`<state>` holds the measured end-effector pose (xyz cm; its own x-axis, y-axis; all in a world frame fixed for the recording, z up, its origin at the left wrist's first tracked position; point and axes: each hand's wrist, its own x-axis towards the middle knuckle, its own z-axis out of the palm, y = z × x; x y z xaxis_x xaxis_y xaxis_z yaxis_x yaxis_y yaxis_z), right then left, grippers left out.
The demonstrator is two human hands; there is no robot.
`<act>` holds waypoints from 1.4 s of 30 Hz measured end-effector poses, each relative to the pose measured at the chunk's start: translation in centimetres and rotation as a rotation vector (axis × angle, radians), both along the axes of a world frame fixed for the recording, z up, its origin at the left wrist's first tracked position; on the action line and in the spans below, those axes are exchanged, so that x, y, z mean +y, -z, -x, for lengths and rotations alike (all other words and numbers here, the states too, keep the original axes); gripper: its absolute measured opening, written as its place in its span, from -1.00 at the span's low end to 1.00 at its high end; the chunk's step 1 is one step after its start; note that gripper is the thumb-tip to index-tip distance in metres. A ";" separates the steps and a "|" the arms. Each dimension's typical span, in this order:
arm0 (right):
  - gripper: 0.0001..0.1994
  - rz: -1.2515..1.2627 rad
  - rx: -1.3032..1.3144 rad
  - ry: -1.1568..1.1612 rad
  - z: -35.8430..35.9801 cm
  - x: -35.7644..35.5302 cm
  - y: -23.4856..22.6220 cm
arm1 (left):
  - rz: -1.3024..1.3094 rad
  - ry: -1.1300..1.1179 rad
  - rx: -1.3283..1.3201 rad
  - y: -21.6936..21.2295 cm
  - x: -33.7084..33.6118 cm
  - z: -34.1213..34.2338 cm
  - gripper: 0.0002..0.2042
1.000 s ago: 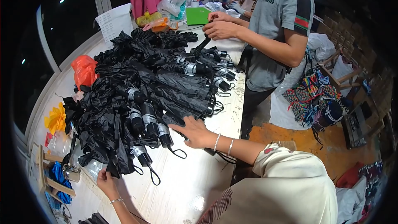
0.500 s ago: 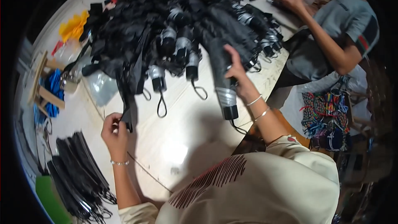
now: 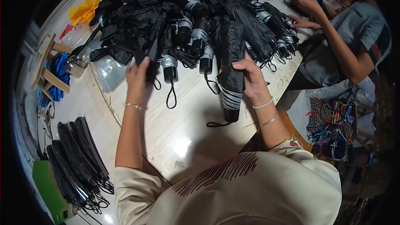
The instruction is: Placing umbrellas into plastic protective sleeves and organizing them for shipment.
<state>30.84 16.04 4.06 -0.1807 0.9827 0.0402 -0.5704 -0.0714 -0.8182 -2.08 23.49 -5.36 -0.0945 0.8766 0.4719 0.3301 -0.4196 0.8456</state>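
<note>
My right hand [image 3: 252, 76] is wrapped round a folded black umbrella [image 3: 231, 54], with its silver-banded end and black handle pointing toward me and a wrist loop hanging from it. My left hand [image 3: 137, 75] is closed on a limp strip of black fabric [image 3: 151, 68] at the near edge of the heap; its fingertips are partly hidden. Just beyond both hands lies a large heap of black umbrellas [image 3: 137, 25], several with silver-banded ends and handles [image 3: 170, 73] facing me.
Finished-looking slim black umbrellas [image 3: 79, 154] lie in a row at the left, by a green board [image 3: 48, 191]. Clear plastic bags [image 3: 110, 73], a wooden stand [image 3: 52, 68] and a yellow cloth [image 3: 84, 10] are farther up. At the right, a co-worker [image 3: 350, 46] reaches over the table [image 3: 187, 121].
My left hand has moved up and away from me to the heap with the black fabric. My right hand has closed round the umbrella, which now stands straighter. The view has shifted slightly.
</note>
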 end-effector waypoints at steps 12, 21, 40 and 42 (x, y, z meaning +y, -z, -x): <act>-0.05 -0.190 -0.445 0.152 6.9 15.4 -9.0 | 0.380 0.031 0.607 -5.5 1.5 -1.1 -0.54; -0.68 -0.333 -0.680 0.299 0.3 27.4 -7.5 | 0.549 0.135 0.085 -6.8 1.6 6.0 -0.38; -0.17 -0.178 -0.849 0.351 -6.2 -0.4 2.0 | -0.187 -0.255 0.855 -13.0 2.8 -7.6 -0.59; -0.15 -0.346 -0.877 0.321 -3.8 -3.2 0.4 | 0.030 0.098 0.252 -13.5 -2.1 -7.0 -0.51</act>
